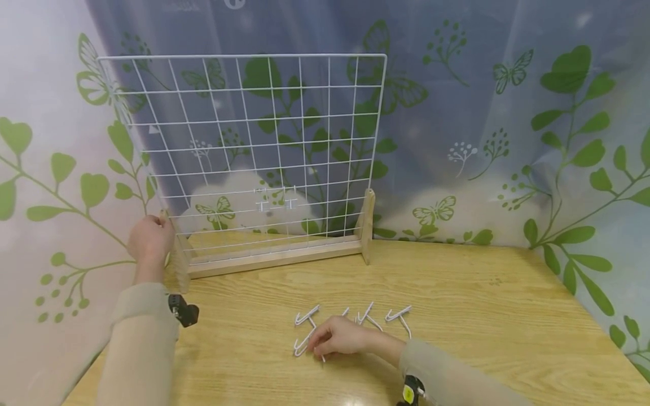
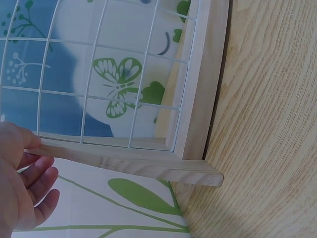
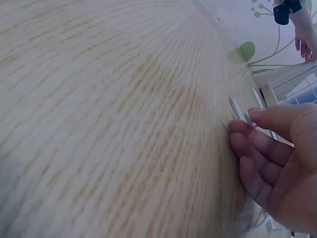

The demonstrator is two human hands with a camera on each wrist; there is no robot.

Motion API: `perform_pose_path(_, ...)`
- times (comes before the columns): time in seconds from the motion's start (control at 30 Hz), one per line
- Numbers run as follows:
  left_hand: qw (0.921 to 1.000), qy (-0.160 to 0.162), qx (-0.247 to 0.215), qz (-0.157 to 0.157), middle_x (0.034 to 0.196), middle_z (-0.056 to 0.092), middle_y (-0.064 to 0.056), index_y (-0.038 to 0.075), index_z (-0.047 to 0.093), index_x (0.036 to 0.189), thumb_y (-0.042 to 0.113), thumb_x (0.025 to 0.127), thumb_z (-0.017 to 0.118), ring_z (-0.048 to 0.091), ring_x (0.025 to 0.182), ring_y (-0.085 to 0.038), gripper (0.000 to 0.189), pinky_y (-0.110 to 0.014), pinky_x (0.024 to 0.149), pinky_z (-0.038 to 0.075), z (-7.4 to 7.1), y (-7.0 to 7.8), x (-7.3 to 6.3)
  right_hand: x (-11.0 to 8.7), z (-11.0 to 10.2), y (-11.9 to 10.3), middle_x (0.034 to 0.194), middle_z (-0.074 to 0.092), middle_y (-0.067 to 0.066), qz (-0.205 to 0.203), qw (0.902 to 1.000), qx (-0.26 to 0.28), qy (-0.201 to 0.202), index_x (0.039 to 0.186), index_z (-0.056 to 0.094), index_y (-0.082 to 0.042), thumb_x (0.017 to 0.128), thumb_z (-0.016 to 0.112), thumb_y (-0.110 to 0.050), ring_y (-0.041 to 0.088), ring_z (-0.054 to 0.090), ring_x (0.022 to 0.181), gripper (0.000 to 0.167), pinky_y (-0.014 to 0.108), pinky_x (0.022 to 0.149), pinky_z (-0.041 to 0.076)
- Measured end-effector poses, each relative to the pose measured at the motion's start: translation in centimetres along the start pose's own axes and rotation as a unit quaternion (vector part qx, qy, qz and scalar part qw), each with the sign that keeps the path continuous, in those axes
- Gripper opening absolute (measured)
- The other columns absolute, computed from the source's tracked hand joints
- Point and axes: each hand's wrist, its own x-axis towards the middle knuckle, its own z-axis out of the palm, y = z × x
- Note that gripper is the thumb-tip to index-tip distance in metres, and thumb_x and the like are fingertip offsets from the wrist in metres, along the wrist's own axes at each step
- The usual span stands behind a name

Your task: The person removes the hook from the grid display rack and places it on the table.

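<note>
A white wire grid panel (image 1: 244, 119) stands upright in a wooden base (image 1: 274, 258). My left hand (image 1: 151, 239) pinches the top of the base's left wooden upright (image 2: 133, 166) between thumb and fingers. Low on the grid hang two small white hooks (image 1: 290, 203). At the front of the table, my right hand (image 1: 340, 336) pinches a white wire hook (image 1: 301, 345) between thumb and index finger, close over the tabletop. In the right wrist view the hook's tip (image 3: 247, 117) shows at the fingertips; the hand hides part of it.
Several more white hooks (image 1: 398, 314) lie on the wood-grain table (image 1: 457, 293) around and behind my right hand. A curtain (image 1: 457, 113) printed with leaves and butterflies hangs behind the rack and along both sides.
</note>
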Motion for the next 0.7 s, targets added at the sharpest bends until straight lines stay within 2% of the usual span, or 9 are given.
perform_pose_path(0.2, 1.0000, -0.003, 0.001, -0.001, 0.118, 0.054, -0.028, -0.005, 0.054, 0.114, 0.026, 0.095, 0.032, 0.050, 0.106, -0.045, 0.042, -0.053, 0.080, 0.040, 0.0, 0.0, 0.0, -0.6, -1.0, -0.6, 0.090, 0.069, -0.005, -0.012, 0.9962, -0.086, -0.004, 0.099, 0.071, -0.007, 0.086, 0.064, -0.012, 0.002, 0.060, 0.071, 0.016, 0.019, 0.068, 0.049)
perform_pose_path(0.3, 1.0000, -0.003, 0.006, -0.002, 0.118, 0.055, -0.028, -0.005, 0.054, 0.114, 0.026, 0.095, 0.032, 0.051, 0.105, -0.045, 0.043, -0.053, 0.079, 0.041, 0.0, 0.1, 0.1, -0.9, -1.7, -0.9, 0.085, 0.069, -0.004, -0.011, 0.9951, -0.098, 0.001, 0.097, 0.071, -0.006, 0.085, 0.064, -0.012, 0.005, 0.060, 0.071, 0.015, 0.020, 0.067, 0.048)
perform_pose_path(0.43, 0.9999, -0.003, 0.011, -0.004, 0.118, 0.055, -0.028, -0.005, 0.054, 0.114, 0.025, 0.096, 0.030, 0.052, 0.105, -0.046, 0.044, -0.052, 0.078, 0.043, -0.1, 0.1, 0.1, -1.0, -2.6, -1.2, 0.080, 0.069, 0.004, -0.009, 0.9977, -0.067, 0.008, 0.098, 0.070, -0.003, 0.087, 0.062, -0.010, 0.015, 0.064, 0.069, 0.015, 0.026, 0.062, 0.051)
perform_pose_path(0.7, 1.0000, -0.006, 0.007, 0.001, 0.118, 0.054, -0.028, -0.006, 0.054, 0.114, 0.024, 0.095, 0.031, 0.051, 0.106, -0.046, 0.043, -0.053, 0.080, 0.042, -0.2, 0.0, 0.0, -0.9, -5.0, -2.4, 0.083, 0.068, 0.006, -0.011, 0.9988, -0.033, 0.035, 0.107, 0.065, 0.002, 0.090, 0.057, -0.011, 0.027, 0.064, 0.076, 0.023, 0.044, 0.070, 0.052)
